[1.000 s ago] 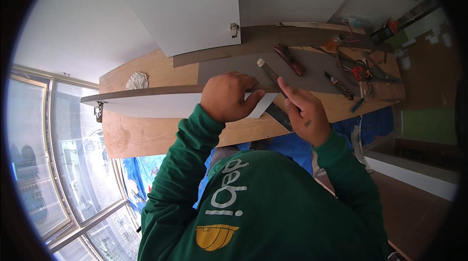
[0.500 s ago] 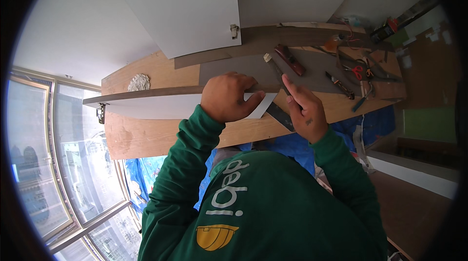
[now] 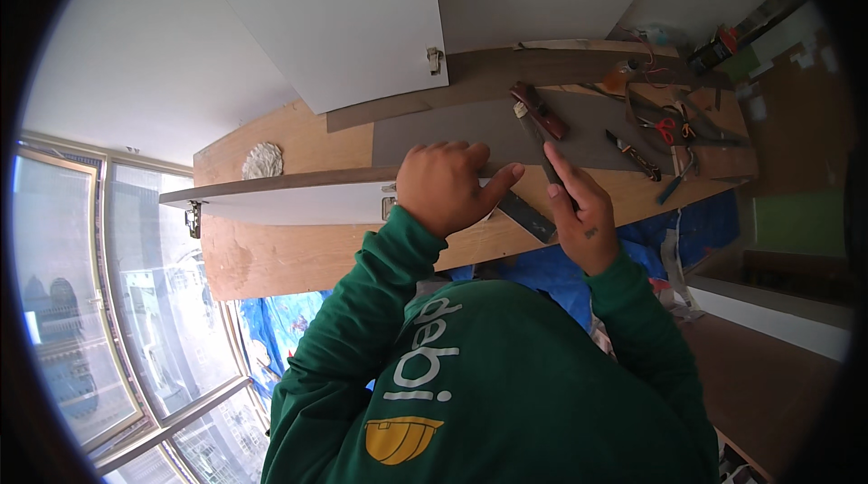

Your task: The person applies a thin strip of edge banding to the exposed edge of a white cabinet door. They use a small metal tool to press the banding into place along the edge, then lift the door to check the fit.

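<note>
A long white cabinet door panel [image 3: 316, 201] with a brown edge stands on its side across the wooden worktop. My left hand [image 3: 449, 184] lies over the right part of that edge, fingers curled over the far side and thumb stretched out to the right. In my right hand [image 3: 583, 217] is a dark, flat file-like tool [image 3: 535, 137] with a pale tip, pointing up and away. The fingers are closed round its near end. Between the hands, a dark flat slab [image 3: 527, 216] lies at an angle by the panel's end.
A dark red hand plane [image 3: 540, 111] lies beyond the tool. Further right are a knife [image 3: 633, 156], red-handled scissors [image 3: 665, 130] and a bottle [image 3: 621, 75]. A crumpled white wad [image 3: 262, 160] sits at the left of the worktop [image 3: 262, 258]. White cabinet doors [image 3: 362, 23] rise behind.
My left hand has shifted right along the panel edge, uncovering a metal fitting near the wrist. The right hand has moved slightly right and nearer with the file-like tool.
</note>
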`<state>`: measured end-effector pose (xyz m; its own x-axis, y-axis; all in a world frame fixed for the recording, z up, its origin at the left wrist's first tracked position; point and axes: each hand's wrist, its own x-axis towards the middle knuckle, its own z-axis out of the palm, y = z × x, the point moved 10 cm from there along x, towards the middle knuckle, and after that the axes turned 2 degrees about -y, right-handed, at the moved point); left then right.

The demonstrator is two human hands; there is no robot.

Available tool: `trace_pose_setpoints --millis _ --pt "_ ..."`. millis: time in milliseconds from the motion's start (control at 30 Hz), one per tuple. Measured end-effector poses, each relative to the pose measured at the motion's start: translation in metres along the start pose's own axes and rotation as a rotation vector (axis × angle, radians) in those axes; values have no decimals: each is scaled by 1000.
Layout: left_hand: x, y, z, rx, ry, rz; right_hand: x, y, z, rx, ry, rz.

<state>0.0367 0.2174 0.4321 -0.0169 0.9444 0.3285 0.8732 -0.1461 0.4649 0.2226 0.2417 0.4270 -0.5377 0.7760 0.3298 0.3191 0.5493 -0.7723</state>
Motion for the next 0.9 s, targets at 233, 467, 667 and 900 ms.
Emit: trace_pose_setpoints --millis 233,467,667,900 --pt "2 -6 4 -13 -26 -12 -13 -5 6 -3 -127 86" --pt "0 -7 3 -18 -4 2 -4 -11 13 -97 -131 49" --pt "-1 -8 4 -29 -4 -13 1 -9 23 -216 -245 92" --pt "-3 -9 4 -23 7 -11 4 -16 20 -194 -168 11"
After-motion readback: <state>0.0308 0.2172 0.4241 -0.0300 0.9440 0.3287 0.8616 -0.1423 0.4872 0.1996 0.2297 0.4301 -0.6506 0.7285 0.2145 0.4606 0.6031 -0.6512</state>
